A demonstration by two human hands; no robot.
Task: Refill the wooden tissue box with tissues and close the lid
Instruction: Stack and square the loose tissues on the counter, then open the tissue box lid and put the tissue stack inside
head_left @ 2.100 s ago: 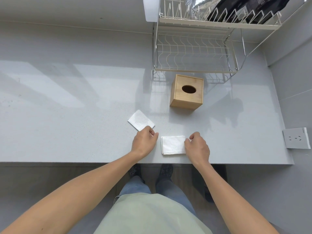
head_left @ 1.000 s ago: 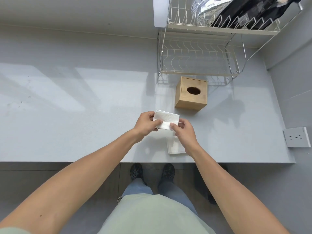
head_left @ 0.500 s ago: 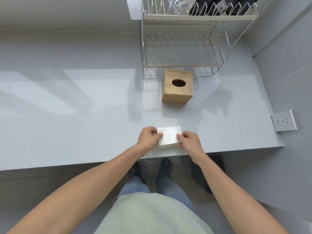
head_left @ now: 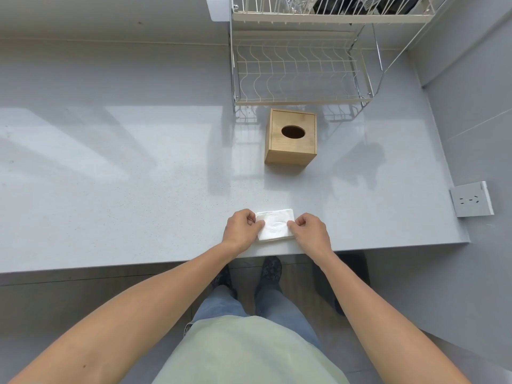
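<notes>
White tissue stack [head_left: 274, 225] lies low in the frame's centre, near the front edge of the grey countertop [head_left: 138, 176], long axis running left to right. Left hand [head_left: 240, 230] pinches its left end, right hand [head_left: 310, 231] its right end, fingers curled on the paper. Straight up the frame, well apart, stands the wooden tissue box [head_left: 291, 137], lid on, oval hole upward, just below the wire dish rack [head_left: 302, 62]. The right hand looks marginally nearer to it.
</notes>
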